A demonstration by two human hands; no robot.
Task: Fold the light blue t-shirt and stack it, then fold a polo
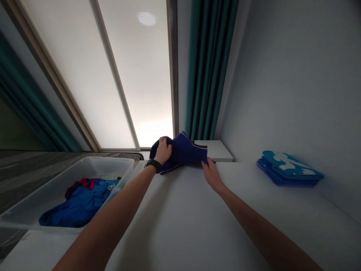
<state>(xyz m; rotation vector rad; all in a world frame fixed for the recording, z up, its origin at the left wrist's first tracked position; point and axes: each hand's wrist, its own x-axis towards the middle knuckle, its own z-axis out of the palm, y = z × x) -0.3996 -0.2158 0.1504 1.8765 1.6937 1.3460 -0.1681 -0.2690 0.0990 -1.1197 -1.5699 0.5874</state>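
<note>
Aloft to the right of a translucent plastic bin, a dark blue garment with red-and-white edging stretches between a person's two bare hands at the far side of a white bench. The left hand, a dark wristband below it, closes over a bunched fold; the right hand pinches a lower corner between thumb and fingers. Whether the cloth's underside brushes the bench is hard to tell in the dim light.

The weak point looks to be the right-hand pinch: with so little fabric caught, the corner could slip free and let the panel flop. The left hand's bunching could press creases into the cloth, and a loosened hold this far out might drop it over the bench's back edge, right of the bin. Nearer, the left forearm crosses the bin's right side in view, so a low elbow could knock it. Well to the right of the bin, a stack of folded blue items sits with uneven layers; a wide swing of the right arm could slide the top piece off.
</note>
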